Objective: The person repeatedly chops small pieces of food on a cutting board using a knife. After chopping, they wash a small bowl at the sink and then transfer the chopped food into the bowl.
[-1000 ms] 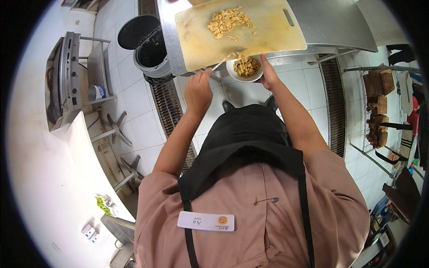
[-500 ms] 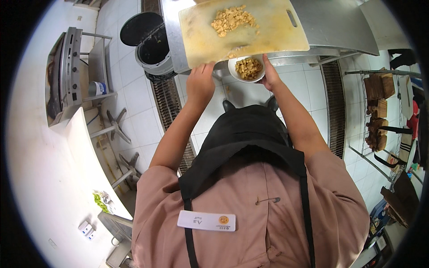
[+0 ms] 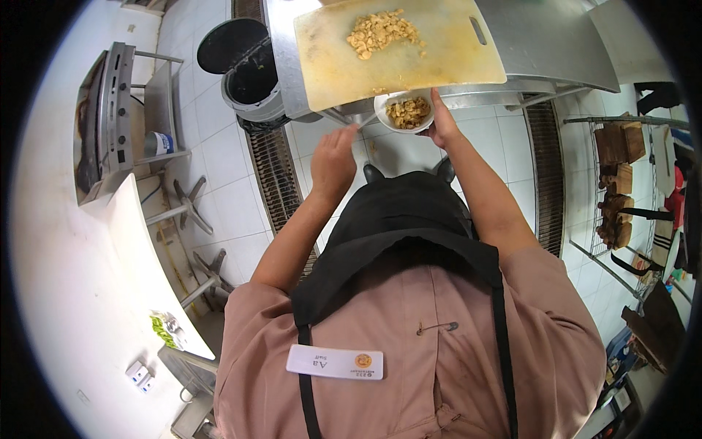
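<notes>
My right hand (image 3: pixel 443 126) grips a small white bowl (image 3: pixel 381 110) at its right side, thumb along the rim. Inside lie chopped yellow-brown pieces (image 3: pixel 408 113). The bowl hangs just off the near edge of a large yellowed cutting board (image 3: pixel 329 73). My left hand (image 3: pixel 335 157) is closed, left of and below the bowl. A thin, light blade of what looks like a knife (image 3: pixel 367 120) sticks out of it toward the bowl's rim; its handle is hidden in my fingers. Toward the back of the board rests a pile of tan chopped pieces (image 3: pixel 384 33), with small bits near the front edge.
The board lies on a steel table (image 3: pixel 548 44). An open-lidded grey bin (image 3: pixel 252 106) stands at the table's left. A steel cooking appliance (image 3: pixel 110 121) is at far left. On the right, a wire rack holds wooden blocks (image 3: pixel 621 143). Floor drain grates (image 3: pixel 545 175) run along both sides.
My left hand has drawn back from the board's edge, down toward me, bringing the blade off the board to beside the bowl. My right hand and the bowl have barely moved.
</notes>
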Demonstrator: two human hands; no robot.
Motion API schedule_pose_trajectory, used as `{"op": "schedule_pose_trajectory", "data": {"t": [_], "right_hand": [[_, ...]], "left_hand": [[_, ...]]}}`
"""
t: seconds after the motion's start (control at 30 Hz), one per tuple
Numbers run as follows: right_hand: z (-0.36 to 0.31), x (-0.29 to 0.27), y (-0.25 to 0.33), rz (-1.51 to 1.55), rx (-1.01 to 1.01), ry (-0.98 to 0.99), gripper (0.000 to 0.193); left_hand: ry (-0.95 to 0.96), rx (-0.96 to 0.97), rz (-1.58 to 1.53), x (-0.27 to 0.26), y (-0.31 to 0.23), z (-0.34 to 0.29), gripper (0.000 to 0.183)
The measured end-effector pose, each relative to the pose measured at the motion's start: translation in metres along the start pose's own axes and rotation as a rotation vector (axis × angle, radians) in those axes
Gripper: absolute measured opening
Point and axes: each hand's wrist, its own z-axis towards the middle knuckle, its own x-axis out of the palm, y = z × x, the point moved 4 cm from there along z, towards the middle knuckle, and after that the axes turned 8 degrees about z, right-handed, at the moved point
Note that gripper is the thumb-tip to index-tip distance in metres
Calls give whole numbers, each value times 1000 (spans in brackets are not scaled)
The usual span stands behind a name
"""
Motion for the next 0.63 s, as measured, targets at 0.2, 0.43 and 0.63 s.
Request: {"op": "schedule_pose_trajectory", "data": {"t": [0.2,0.43,0.63], "right_hand": [[3,-5,-3,7,0,-8,77],[-1,-2,0,-11,6,-27,76],[1,-2,0,-35,-16,-30,79]], "left_hand": [[-38,-208,6,-1,19,-3,33],[-33,-142,-43,5,0,10,35],[119,-33,-26,17,0,16,37]]}}
